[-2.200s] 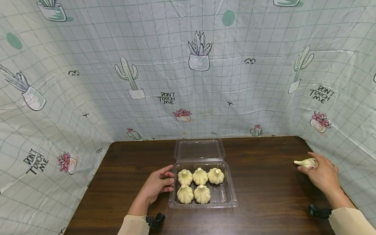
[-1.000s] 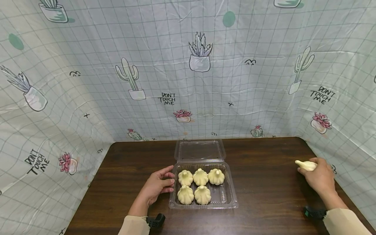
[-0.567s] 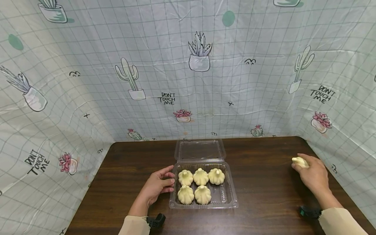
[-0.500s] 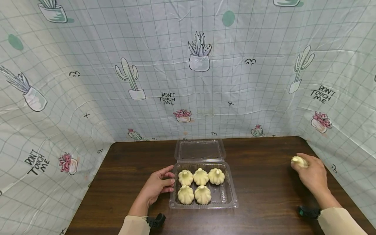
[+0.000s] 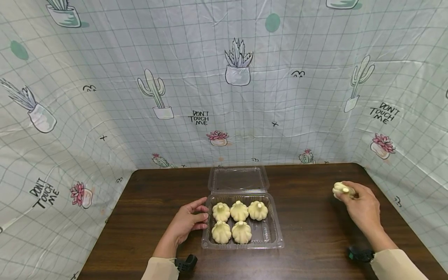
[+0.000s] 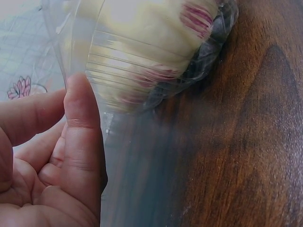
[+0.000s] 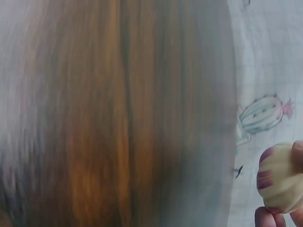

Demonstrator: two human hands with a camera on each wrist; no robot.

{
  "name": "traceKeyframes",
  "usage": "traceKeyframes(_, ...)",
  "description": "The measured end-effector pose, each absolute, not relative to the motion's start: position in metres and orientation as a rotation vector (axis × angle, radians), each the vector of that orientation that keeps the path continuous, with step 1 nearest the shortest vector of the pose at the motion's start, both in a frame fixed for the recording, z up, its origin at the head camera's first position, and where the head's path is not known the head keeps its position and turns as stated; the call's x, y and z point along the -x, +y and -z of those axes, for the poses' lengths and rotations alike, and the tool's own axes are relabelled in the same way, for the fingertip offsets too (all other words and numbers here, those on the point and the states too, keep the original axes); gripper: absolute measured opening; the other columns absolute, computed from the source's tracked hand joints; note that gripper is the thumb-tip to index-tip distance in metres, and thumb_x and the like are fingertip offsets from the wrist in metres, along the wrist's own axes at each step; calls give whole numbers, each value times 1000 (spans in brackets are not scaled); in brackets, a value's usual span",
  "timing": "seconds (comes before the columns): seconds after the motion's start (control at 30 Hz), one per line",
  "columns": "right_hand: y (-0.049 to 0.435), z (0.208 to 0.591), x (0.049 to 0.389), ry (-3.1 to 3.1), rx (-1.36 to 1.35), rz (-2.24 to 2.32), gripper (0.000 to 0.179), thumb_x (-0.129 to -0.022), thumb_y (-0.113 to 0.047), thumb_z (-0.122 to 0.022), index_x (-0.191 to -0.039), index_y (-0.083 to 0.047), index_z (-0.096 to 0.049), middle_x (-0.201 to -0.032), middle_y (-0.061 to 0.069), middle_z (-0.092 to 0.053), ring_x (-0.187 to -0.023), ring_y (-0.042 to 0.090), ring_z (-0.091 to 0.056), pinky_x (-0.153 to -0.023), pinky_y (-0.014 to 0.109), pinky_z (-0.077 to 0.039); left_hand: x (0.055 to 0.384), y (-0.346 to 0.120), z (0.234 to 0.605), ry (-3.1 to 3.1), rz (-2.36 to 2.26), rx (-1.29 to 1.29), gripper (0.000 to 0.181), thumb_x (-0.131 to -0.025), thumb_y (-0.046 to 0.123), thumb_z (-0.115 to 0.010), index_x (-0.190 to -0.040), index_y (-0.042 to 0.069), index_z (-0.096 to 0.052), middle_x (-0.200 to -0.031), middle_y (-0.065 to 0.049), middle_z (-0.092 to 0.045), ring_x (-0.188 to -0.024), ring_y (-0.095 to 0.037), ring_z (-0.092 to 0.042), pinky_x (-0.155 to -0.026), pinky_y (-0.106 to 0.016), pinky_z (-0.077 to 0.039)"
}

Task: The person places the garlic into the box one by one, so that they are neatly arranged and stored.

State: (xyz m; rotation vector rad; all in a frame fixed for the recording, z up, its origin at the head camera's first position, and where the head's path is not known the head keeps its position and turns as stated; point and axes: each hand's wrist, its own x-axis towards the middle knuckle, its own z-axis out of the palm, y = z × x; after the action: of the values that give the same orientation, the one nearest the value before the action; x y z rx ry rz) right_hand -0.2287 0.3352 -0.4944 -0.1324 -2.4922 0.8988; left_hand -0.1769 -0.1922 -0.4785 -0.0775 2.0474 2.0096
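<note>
My right hand (image 5: 364, 206) grips a garlic bulb (image 5: 342, 189) above the right part of the table, its stem pointing roughly toward the head camera. The right wrist view shows this bulb's purple-streaked underside (image 7: 279, 182) between fingertips at the lower right corner. My left hand (image 5: 185, 221) holds the left rim of a clear plastic clamshell container (image 5: 276, 233), thumb and fingers at its edge in the left wrist view. Several cream garlic bulbs (image 5: 239, 210) sit in it: three across the back row, two in front at left and middle. The front right spot inside shows bare plastic.
The container's lid (image 5: 238, 178) lies folded back toward the rear of the dark wood table (image 5: 308, 225). A patterned curtain (image 5: 259, 97) surrounds the table's back and sides. Black straps with small devices (image 5: 185, 263) are on both wrists.
My right hand took hold of the garlic bulb at the far right, turned it from lying sideways, and carried it leftward. The left hand and the container have stayed in place.
</note>
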Motion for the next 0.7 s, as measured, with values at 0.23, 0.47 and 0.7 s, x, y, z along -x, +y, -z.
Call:
traceKeyframes(0.23, 317, 491, 228, -2475, 115, -905, 39, -94, -21, -82, -129, -6, -74, -129, 23, -68, -102, 10, -60, -77, 25, -44, 177, -193, 478, 2039, -2013, 95, 63, -101, -3, -64, -161, 2, -42, -128, -20, -57, -86, -17, -63, -70, -26, -62)
traceKeyframes(0.47, 301, 483, 223, -2507, 96, -970, 41, -98, -27, -78, -134, -8, -72, -125, 24, -72, -88, -24, -40, -69, 10, -42, 177, -191, 478, 2044, -2013, 101, 63, -101, -4, -63, -160, 2, -43, -127, -20, -57, -86, -17, -63, -70, -26, -62)
traceKeyframes(0.7, 281, 474, 216, -2515, 79, -1070, 43, -99, -30, -77, -134, -7, -70, -124, 28, -72, -93, -3, -68, -67, -1, -43, 176, -191, 477, 2046, -2012, 105, 63, -102, -4, -63, -161, 2, -42, -129, -21, -56, -86, -17, -62, -70, -26, -62)
